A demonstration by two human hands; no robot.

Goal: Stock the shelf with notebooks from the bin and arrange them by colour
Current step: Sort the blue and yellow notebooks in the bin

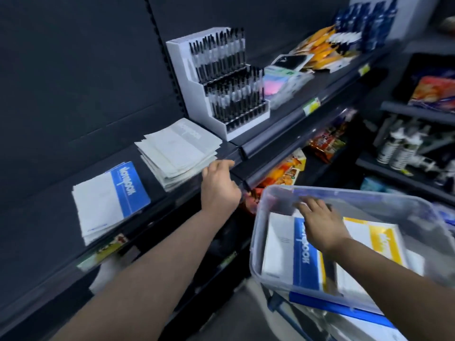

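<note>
A clear plastic bin (270, 200) at the lower right holds a blue-banded notebook (304, 257) and a yellow-banded notebook (384, 239). My right hand (320, 222) reaches into the bin, fingers spread flat over the top edge of the blue notebook. On the dark shelf (157, 166) lie a stack of blue-banded notebooks (108, 198) at the left and a stack of grey-banded notebooks (177, 151) to its right. My left hand (219, 185) hovers at the shelf's front edge beside the grey stack, fingers loosely curled and holding nothing.
A white display box of black pens (221, 84) stands on the shelf right of the grey stack, then pastel packs (278, 84) and orange packets (320, 48). Snack bags (285, 171) fill the shelf below. A second rack with bottles (398, 148) stands at the right.
</note>
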